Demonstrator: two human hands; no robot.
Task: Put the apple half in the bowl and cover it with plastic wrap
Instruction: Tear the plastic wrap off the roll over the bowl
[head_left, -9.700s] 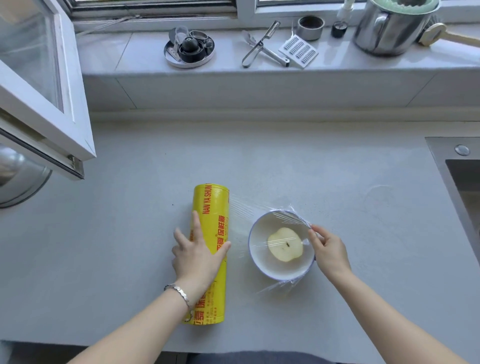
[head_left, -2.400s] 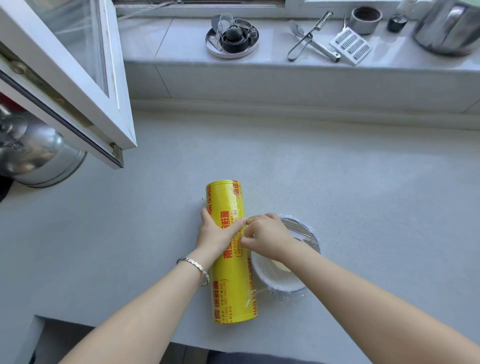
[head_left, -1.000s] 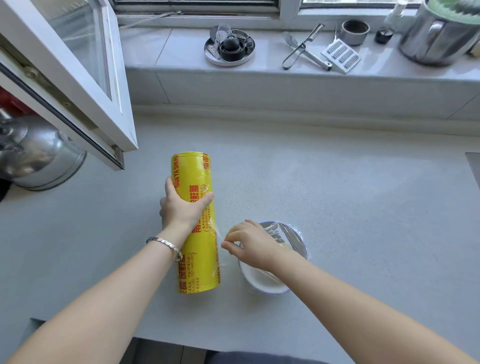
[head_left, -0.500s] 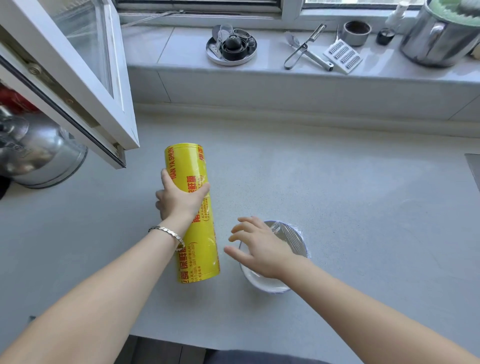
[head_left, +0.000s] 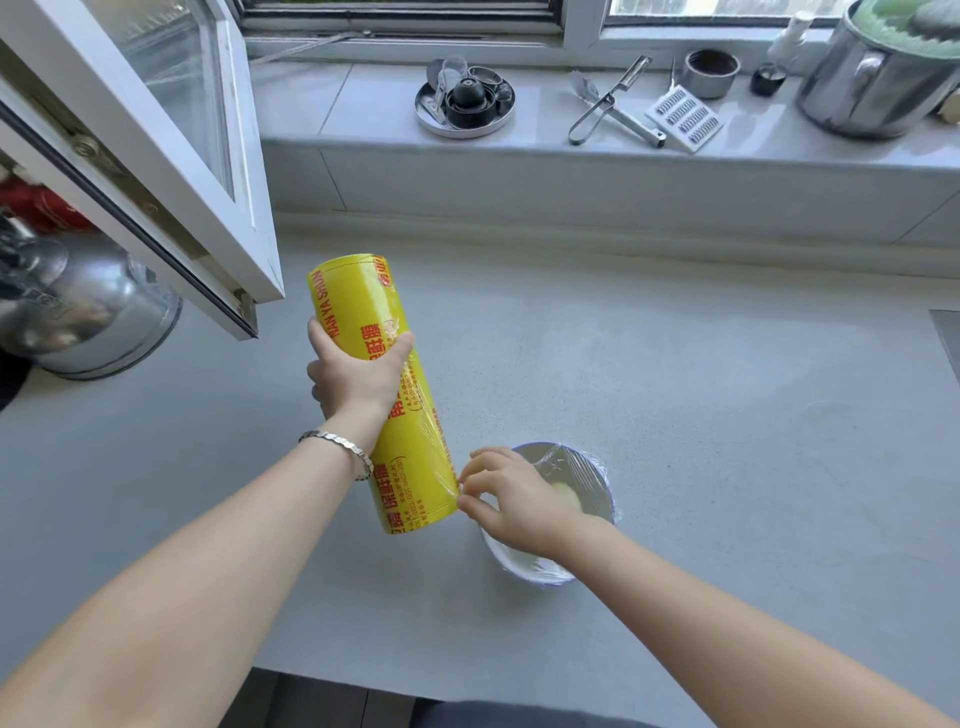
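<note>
Head view: the left hand (head_left: 358, 379) wraps its grip around a yellow plastic wrap roll (head_left: 384, 395), tilted above the grey worktop (head_left: 675, 415). The right hand (head_left: 514, 499) pinches film at the roll's lower end, over the film-covered bowl (head_left: 597, 478) holding the apple half (head_left: 569, 496).

The yellow plastic wrap roll (head_left: 395, 415) reads "NAN YA SHUN" in red letters.

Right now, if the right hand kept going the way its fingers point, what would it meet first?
The right hand points left; its fingertips already seem to touch the wrap roll, near its lower end.
</note>
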